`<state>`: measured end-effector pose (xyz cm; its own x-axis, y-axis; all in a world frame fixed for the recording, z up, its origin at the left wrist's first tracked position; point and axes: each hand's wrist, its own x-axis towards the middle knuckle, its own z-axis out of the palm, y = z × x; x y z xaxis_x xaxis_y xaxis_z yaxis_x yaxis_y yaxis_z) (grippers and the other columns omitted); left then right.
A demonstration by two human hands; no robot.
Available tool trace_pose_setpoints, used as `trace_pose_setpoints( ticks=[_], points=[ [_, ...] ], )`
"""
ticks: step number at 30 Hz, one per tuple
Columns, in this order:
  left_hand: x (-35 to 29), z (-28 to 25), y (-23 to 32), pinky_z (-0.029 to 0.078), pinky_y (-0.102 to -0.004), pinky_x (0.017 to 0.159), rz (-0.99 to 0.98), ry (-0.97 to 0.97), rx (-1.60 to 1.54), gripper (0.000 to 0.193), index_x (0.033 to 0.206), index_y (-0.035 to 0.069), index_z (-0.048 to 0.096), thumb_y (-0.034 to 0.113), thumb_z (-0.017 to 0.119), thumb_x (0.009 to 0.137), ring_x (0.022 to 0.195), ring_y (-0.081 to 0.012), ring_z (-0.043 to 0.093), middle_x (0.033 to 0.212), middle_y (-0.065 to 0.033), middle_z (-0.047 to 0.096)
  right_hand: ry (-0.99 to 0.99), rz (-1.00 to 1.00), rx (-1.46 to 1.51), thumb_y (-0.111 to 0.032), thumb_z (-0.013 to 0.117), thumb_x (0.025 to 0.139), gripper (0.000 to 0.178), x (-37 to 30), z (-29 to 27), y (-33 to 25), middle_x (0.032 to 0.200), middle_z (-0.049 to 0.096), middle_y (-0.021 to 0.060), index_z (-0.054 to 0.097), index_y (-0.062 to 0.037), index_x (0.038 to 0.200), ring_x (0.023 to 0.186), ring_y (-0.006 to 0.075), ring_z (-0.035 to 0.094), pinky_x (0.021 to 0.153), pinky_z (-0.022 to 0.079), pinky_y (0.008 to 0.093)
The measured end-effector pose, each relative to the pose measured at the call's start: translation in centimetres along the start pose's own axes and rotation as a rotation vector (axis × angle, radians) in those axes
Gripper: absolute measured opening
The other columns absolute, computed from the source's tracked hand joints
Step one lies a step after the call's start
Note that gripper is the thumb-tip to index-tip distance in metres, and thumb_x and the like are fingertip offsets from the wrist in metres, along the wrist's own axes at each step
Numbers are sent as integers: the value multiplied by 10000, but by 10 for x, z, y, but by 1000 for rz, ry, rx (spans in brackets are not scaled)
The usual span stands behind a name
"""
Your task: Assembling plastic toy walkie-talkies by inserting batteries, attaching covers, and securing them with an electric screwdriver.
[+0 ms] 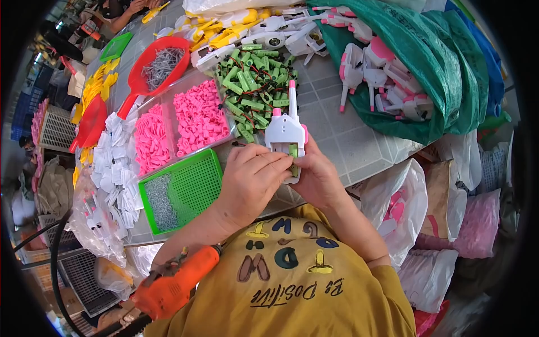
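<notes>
The left hand [252,177] and right hand [319,175] grip one smooth plastic toy [284,133] between their fingers, seemingly with one green battery [293,150] inside; two red scoops [136,78] lie left.

A flat grey table with pale lines like tiles [359,147] holds lots of things. A green plastic basket with little silver screws [199,185] sits near the edge. Next to it is a clear plastic tray of small pink bits [229,121], then a heap of green tube batteries with wires [255,84]. White plastic pieces [109,168] lie left, and a big shiny green bag [457,62] sits right.
</notes>
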<state>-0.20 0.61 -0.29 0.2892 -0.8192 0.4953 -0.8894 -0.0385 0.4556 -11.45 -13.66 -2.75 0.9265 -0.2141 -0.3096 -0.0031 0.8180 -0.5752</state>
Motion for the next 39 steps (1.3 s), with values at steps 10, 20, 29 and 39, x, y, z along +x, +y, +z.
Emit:
trace_pose_setpoints(
  ticks=[10,20,29,39],
  points=[
    [8,-10,-7,514,-393,828,-49,13,-155,283,1090,99,779,45,783,812,931,-275,604,1059,-55,729,5,-40,48,-12,489,877,784,-2,-6,-4,1496,479,77,291,-204,1611,1358,246,506,1041,528,493],
    [6,3,2,506,-410,866,-141,27,-147,600,1279,67,614,92,857,731,1084,-334,542,1201,-139,567,-75,-90,2,-31,480,895,771,-1,-6,1,1517,447,106,252,-176,1617,1348,292,527,1058,530,505],
    [11,6,6,555,-397,922,-423,41,-196,1057,1532,61,316,73,917,663,1252,-321,502,1340,-176,467,-139,-112,58,-111,498,901,791,-4,-8,9,1542,427,120,211,-169,1636,1410,326,472,1118,464,521],
    [-4,15,-13,505,-412,1049,-654,-32,-735,981,1557,29,320,115,874,752,1294,-306,574,1411,-219,520,73,-140,-54,-48,499,857,776,7,-3,30,1513,497,103,329,-132,1610,1383,296,517,1127,461,449]
  ],
)
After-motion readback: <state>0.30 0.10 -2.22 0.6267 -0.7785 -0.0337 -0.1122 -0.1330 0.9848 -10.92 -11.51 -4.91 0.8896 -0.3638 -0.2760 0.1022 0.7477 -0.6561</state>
